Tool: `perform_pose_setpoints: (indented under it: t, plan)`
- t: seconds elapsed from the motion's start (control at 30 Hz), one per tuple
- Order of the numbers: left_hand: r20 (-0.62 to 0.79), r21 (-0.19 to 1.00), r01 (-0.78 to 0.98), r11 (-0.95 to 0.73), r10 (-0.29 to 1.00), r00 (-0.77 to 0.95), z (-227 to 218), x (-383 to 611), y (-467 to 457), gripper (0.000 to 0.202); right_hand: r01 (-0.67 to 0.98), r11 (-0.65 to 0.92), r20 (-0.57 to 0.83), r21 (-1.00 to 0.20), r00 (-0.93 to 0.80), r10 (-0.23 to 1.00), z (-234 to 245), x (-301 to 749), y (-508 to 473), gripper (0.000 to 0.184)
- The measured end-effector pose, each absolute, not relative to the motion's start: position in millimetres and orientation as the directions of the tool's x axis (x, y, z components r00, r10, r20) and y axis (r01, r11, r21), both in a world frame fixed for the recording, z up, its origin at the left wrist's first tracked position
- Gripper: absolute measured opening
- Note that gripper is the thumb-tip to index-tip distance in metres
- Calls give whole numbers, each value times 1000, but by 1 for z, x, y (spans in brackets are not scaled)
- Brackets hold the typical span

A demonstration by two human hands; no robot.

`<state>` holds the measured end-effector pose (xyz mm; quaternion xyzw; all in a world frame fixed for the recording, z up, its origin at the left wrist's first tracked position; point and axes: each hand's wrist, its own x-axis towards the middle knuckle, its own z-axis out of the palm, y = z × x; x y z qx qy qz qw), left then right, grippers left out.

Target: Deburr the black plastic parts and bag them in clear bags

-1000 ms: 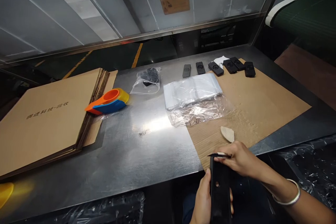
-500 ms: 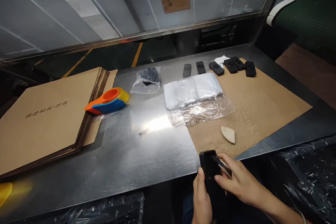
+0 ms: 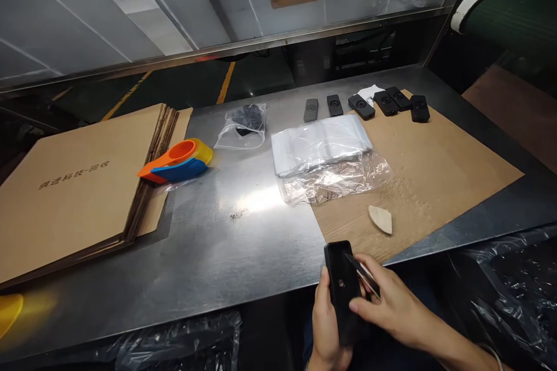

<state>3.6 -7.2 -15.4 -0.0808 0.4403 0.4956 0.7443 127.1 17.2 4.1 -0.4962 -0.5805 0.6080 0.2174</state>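
Low in the frame, right of centre, we grip a flat, smooth black plastic rectangular casing (image 3: 342,290) with rounded corners and a small round hole, our left hand (image 3: 324,330) wrapped around its lower half. Our right hand (image 3: 391,307) pinches a thin pointed blade-like tool (image 3: 363,274) against its edge, above the scuffed steel table (image 3: 226,243) and brown cardboard sheet (image 3: 435,174).

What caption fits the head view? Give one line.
Both hands, left hand and right hand, hold a flat black device at the steel table edge.
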Motion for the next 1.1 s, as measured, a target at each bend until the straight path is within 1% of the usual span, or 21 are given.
perform_pose_setpoints:
  t: [0.07, 0.13, 0.2, 0.27, 0.33, 0.37, 0.4, 0.43, 0.47, 0.53, 0.6, 0.67, 0.73, 0.77, 0.8, 0.83, 0.9, 0.93, 1.0, 1.03, 1.1]
  plan:
    - [-735, 279, -810, 516, 657, 165, -12, 4, -2, 48, 248, -265, -353, -932, -445, 823, 3, 132, 7, 69]
    - [-736, 265, -797, 543, 648, 197, -10, 3, 3, 51, 200, -296, -356, -934, -481, 801, -1, 139, 3, 79]
    - [-734, 278, -781, 560, 648, 203, -10, 0, 6, 53, 216, -317, -382, -924, -463, 800, -5, 146, 8, 77]
    - [-713, 346, -699, 626, 660, 238, -10, -4, 7, 55, 273, -274, -362, -922, -364, 858, -7, 153, 20, 71]
    - [-647, 472, -523, 710, 682, 342, -11, -10, 7, 52, 331, -161, -262, -930, -288, 921, -5, 159, 36, 66]
    - [-607, 528, -439, 727, 685, 404, -11, -13, 7, 49, 346, -97, -210, -933, -308, 928, -3, 160, 44, 60]
    - [-570, 554, -401, 730, 683, 457, -11, -17, 8, 46, 350, -39, -172, -936, -359, 917, -1, 162, 50, 51]
    - [-537, 543, -420, 727, 686, 492, -11, -20, 9, 44, 351, 9, -145, -936, -410, 900, 1, 163, 53, 39]
    - [-515, 496, -479, 724, 690, 509, -11, -24, 11, 45, 354, 53, -114, -934, -434, 893, 2, 164, 55, 28]
    - [-492, 360, -639, 680, 720, 489, -11, -31, 15, 50, 378, 175, 25, -909, -370, 929, 3, 164, 50, 17]
    - [-486, 297, -765, 571, 780, 394, -11, -34, 17, 54, 426, 347, 254, -836, -261, 931, -1, 162, 39, 22]
    - [-491, 317, -841, 439, 834, 250, -11, -31, 16, 54, 468, 502, 450, -727, -228, 864, -9, 158, 24, 36]
    - [-513, 364, -870, 332, 851, 110, -12, -24, 12, 49, 481, 586, 545, -652, -240, 804, -18, 153, 11, 42]
    - [-528, 396, -868, 300, 848, 52, -12, -20, 10, 46, 474, 600, 559, -644, -244, 793, -22, 151, 7, 41]
    - [-542, 437, -855, 280, 840, -2, -12, -17, 8, 44, 456, 596, 549, -661, -248, 798, -24, 150, 4, 39]
    - [-554, 481, -835, 268, 831, -52, -13, -14, 6, 43, 428, 573, 515, -699, -255, 818, -24, 149, 2, 41]
    - [-554, 578, -773, 262, 821, -137, -14, -12, 3, 47, 385, 463, 388, -798, -259, 884, -20, 151, 3, 57]
    - [-543, 627, -734, 262, 822, -171, -15, -12, 2, 51, 391, 399, 320, -829, -253, 913, -15, 152, 5, 58]
    - [-507, 708, -654, 268, 837, -206, -18, -13, 0, 58, 470, 327, 222, -820, -264, 938, -3, 152, 10, 41]
    - [-484, 734, -624, 267, 851, -205, -19, -14, -1, 60, 526, 329, 197, -784, -292, 936, 3, 152, 13, 32]
    - [-445, 758, -594, 271, 880, -167, -20, -15, -2, 58, 613, 373, 161, -696, -372, 914, 15, 148, 18, 23]
